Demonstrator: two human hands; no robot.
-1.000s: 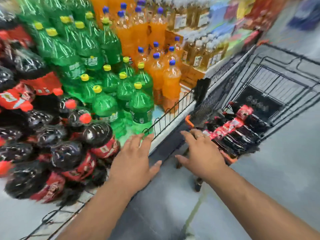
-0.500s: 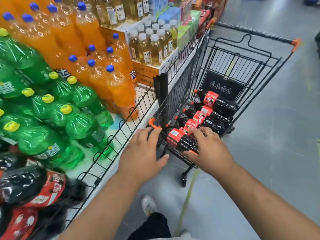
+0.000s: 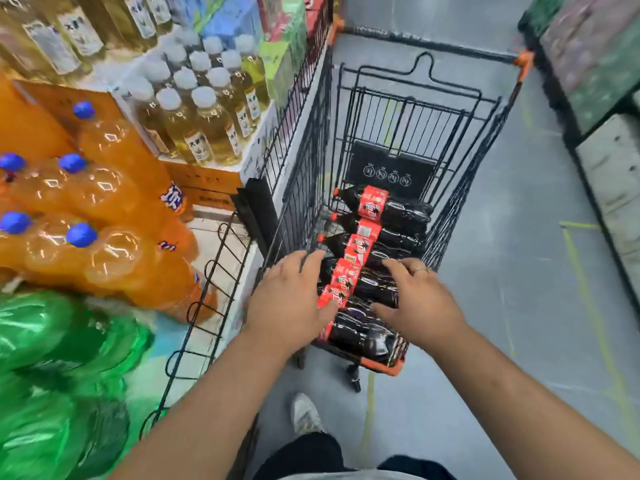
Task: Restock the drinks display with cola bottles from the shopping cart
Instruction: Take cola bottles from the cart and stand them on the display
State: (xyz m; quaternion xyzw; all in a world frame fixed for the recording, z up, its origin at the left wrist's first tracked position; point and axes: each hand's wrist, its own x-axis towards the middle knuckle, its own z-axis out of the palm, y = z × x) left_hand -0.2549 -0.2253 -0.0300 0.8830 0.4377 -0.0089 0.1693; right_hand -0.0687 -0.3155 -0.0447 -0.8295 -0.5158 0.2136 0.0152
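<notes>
A black wire shopping cart (image 3: 485, 161) stands in the aisle beside the drinks display. Several dark cola bottles (image 3: 394, 216) with red labels lie side by side on its floor. My left hand (image 3: 291, 303) hovers over the cart's near left corner, fingers spread and empty. My right hand (image 3: 419, 303) reaches over the nearest bottles, fingers straight, holding nothing; whether it touches them I cannot tell. The display's wire fence (image 3: 214, 299) runs along the left.
Orange soda bottles (image 3: 114, 209) with blue caps and green bottles (image 3: 52, 375) fill the display at left. Yellow tea bottles (image 3: 207, 123) sit on a box behind. Stacked goods (image 3: 595, 64) line the right of the grey aisle floor. My shoe (image 3: 304, 414) is below.
My view has swung right from the cola stack on the display to the cart. Both hands moved forward over the cart's near end and above the bottles.
</notes>
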